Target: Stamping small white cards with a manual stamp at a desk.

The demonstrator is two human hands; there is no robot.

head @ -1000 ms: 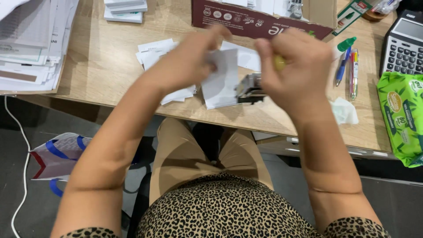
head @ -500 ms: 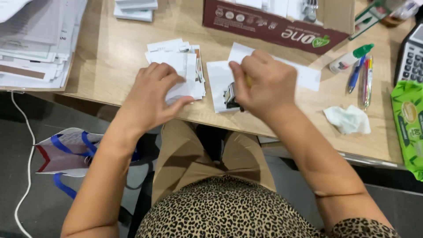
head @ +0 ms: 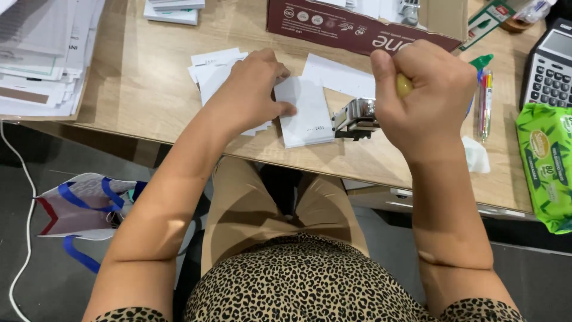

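Note:
My left hand [head: 253, 89] lies flat on a small white slip of paper [head: 307, 113] near the desk's front edge, fingertips pressing its left side. More white slips [head: 211, 65] are spread under and behind that hand. My right hand [head: 426, 89] is closed in a fist around a yellow handle [head: 404, 86] of a metal stamp or stapler-like tool [head: 356, 116], whose head sits at the right edge of the slip. Another white paper [head: 336, 74] lies behind it.
A dark red cardboard box [head: 357, 30] stands at the back of the wooden desk [head: 137, 101]. Paper stacks [head: 42, 53] sit at the left. Pens [head: 485, 98], a calculator [head: 551, 68] and a green wipes pack [head: 548, 164] are right. A bag [head: 83, 206] is on the floor.
Both hands came down from holding papers in the air to the desk. The left hand now presses one slip flat, and the right fist has lifted clear, showing the metal tool.

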